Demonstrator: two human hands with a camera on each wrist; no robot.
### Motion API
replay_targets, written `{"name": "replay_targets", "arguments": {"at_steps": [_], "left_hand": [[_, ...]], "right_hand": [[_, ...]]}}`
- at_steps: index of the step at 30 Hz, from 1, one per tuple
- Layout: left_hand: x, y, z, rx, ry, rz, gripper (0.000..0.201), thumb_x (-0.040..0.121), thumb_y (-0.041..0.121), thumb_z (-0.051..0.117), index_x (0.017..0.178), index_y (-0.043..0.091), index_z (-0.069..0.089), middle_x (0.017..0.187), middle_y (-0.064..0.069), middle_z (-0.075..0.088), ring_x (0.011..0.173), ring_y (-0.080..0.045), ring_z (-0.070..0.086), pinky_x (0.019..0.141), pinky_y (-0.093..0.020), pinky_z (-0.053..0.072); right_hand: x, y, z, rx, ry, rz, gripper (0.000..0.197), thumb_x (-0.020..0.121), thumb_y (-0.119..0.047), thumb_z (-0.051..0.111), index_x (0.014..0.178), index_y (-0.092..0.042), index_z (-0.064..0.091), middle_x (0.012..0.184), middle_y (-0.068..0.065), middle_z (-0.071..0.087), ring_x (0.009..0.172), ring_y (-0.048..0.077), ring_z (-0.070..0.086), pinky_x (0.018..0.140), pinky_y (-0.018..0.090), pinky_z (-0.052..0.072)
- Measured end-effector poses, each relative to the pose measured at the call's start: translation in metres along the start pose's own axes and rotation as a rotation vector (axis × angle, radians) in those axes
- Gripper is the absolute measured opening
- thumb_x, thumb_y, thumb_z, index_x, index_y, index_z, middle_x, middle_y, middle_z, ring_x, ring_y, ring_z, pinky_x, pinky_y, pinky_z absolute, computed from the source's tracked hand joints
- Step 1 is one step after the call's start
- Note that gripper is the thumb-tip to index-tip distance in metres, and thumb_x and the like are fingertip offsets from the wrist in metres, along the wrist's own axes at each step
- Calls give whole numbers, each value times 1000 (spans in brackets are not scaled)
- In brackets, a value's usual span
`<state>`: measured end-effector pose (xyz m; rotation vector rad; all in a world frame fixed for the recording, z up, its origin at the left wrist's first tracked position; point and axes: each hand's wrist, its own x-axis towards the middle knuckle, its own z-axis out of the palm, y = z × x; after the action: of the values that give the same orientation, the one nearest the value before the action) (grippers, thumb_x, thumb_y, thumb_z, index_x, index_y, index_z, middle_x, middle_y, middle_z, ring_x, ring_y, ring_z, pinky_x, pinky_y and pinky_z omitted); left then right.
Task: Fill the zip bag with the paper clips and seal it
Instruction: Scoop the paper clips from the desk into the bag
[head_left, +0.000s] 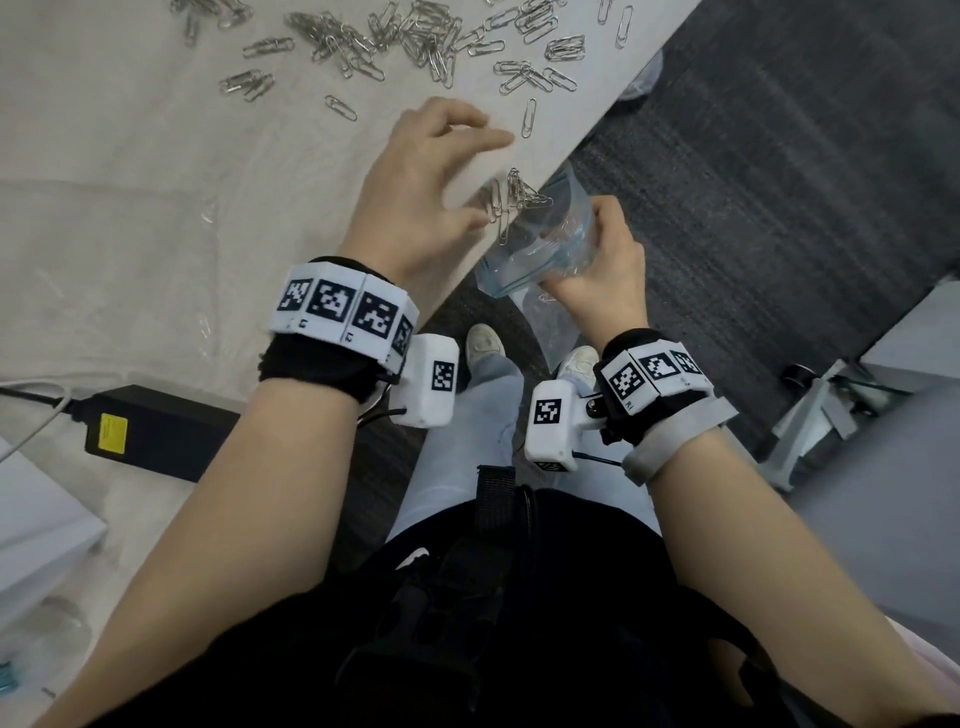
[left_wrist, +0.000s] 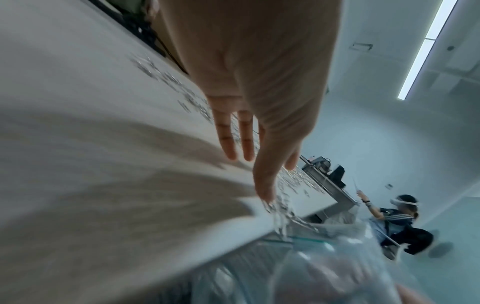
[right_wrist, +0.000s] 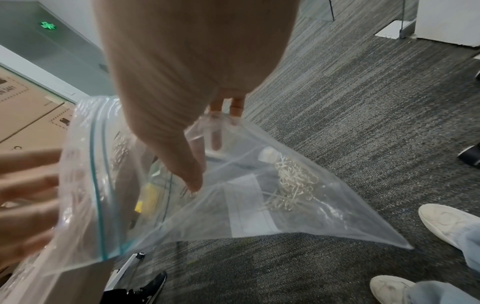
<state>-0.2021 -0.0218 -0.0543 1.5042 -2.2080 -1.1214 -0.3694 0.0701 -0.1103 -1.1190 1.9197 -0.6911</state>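
My right hand (head_left: 602, 270) grips the rim of a clear zip bag (head_left: 540, 254) with a blue-green zip line, held open just below the table's edge. In the right wrist view the zip bag (right_wrist: 233, 205) hangs open with a small heap of paper clips (right_wrist: 296, 185) inside. My left hand (head_left: 431, 176) lies flat on the table with its fingers spread, touching a small cluster of paper clips (head_left: 514, 200) at the table edge above the bag's mouth. In the left wrist view those paper clips (left_wrist: 280, 209) spill over the edge. Many more paper clips (head_left: 405, 36) lie scattered farther back.
A black power brick (head_left: 150, 431) with a yellow label lies on the cloth-covered table (head_left: 130, 182) at the near left. Grey carpet (head_left: 779, 182) lies to the right, with my white shoes (head_left: 485, 340) below. Another person (left_wrist: 400, 222) stands far off.
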Motion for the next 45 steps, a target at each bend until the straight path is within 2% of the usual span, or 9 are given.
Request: {"name": "replay_targets", "arguments": {"at_steps": [5,11,17,23,27,29,32,35,45], "left_hand": [[1,-2,-4,121,-89,-34,68,68,26,80,130,23,51,134,-2,40,111,-5,25,96,-17,26],[10,8,17,35,-86,18,40,70,12,77,109,14,67,113,-10,53,88,-11,46,78,-26,44],[8,22,26,-60,-126,57,31,69,0,75,98,8,70,97,-10,60,75,-18,59,73,-34,54],[9,5,3,-168,217,-39,29,79,0,61,103,15,67,106,-1,61,90,-2,56,78,-9,49],[17,-33,-24,-54,518,-217,34,80,14,57,114,16,61,126,-7,49,120,-17,45,102,-24,42],[19,-51,-37,56,556,-352,51,79,25,57,129,14,49,143,-15,36,136,-28,31,113,-35,31],[19,-70,-48,269,448,-573,76,85,50,51,146,19,21,156,-17,6,144,-38,0,119,-40,7],[20,-75,-45,290,345,-631,82,87,60,40,149,18,5,157,-18,-7,144,-37,-10,117,-53,-4],[13,-52,3,344,115,-391,70,96,48,25,147,14,-10,154,-20,-17,143,-34,-15,113,-54,-12]], "right_hand": [[0,1,0,-3,-1,3,49,71,-36,75,109,-19,50,96,5,68,93,30,64,90,56,50],[0,0,0,11,2,12,48,70,-39,75,108,-23,50,96,3,68,93,29,64,89,57,50],[0,0,2,21,18,26,44,71,-40,75,104,-27,49,94,3,68,91,29,64,89,57,50],[0,-1,0,9,21,47,43,69,-38,75,100,-36,44,94,3,68,92,28,64,89,54,51],[2,0,-1,15,23,65,43,68,-38,73,100,-34,46,94,4,68,93,29,65,88,54,52],[4,0,-1,19,24,77,44,68,-36,73,103,-30,46,96,5,68,94,29,64,91,54,51],[6,0,-1,26,32,81,46,68,-35,75,105,-29,48,97,4,68,95,29,65,93,55,51],[6,-2,-1,30,31,88,44,69,-35,74,105,-28,49,97,4,68,95,29,65,94,54,50],[11,-4,0,16,45,100,43,67,-36,74,103,-30,49,96,5,69,92,28,66,88,53,53]]}}
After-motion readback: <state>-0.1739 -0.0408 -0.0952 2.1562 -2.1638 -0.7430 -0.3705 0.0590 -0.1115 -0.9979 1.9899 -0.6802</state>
